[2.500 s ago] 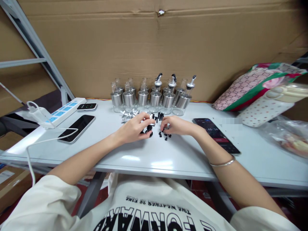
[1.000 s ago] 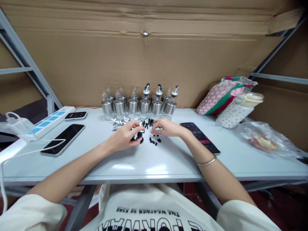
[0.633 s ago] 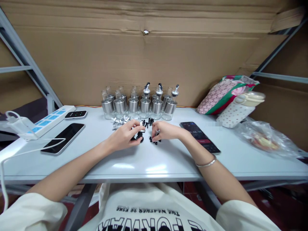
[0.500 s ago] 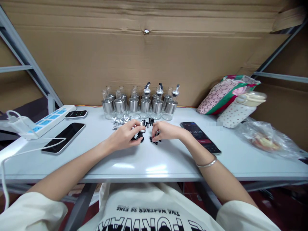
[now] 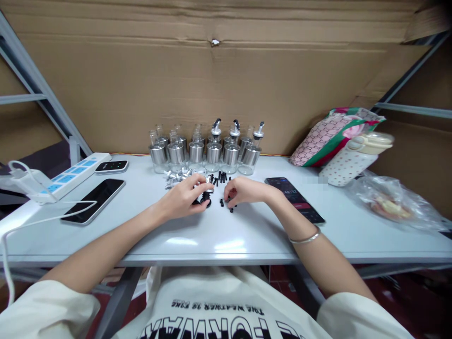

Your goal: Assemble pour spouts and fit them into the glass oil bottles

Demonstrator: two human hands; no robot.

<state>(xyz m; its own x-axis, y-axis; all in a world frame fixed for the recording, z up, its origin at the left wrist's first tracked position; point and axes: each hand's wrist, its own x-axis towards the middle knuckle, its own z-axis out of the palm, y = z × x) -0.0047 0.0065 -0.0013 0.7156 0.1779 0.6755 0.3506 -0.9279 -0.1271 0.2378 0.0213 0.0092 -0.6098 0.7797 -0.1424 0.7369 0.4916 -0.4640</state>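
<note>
My left hand [image 5: 187,197] is closed around a pour spout [image 5: 207,194] with a silver collar and a black ribbed stopper. Just right of it, my right hand [image 5: 240,192] has its fingers bent down among small black pieces [image 5: 222,203] on the table. Whether a piece sits between those fingertips is hidden. More black parts [image 5: 221,177] lie behind, between the hands. A heap of silver spout parts [image 5: 173,178] is beyond my left hand. Behind stand several glass bottles with steel sleeves [image 5: 213,153]; three of them carry spouts [image 5: 234,129].
To the left are a power strip [image 5: 76,176] with a cable, a phone [image 5: 94,201] and a small device [image 5: 112,166]. On the right lie another phone [image 5: 294,199], a tumbler [image 5: 348,162], a patterned bag [image 5: 328,139] and a clear plastic bag [image 5: 395,202]. Cardboard [image 5: 141,80] walls the back.
My right hand has shifted slightly among the small black pieces, and its fingers have curled a little more. The left hand keeps its hold on the pour spout.
</note>
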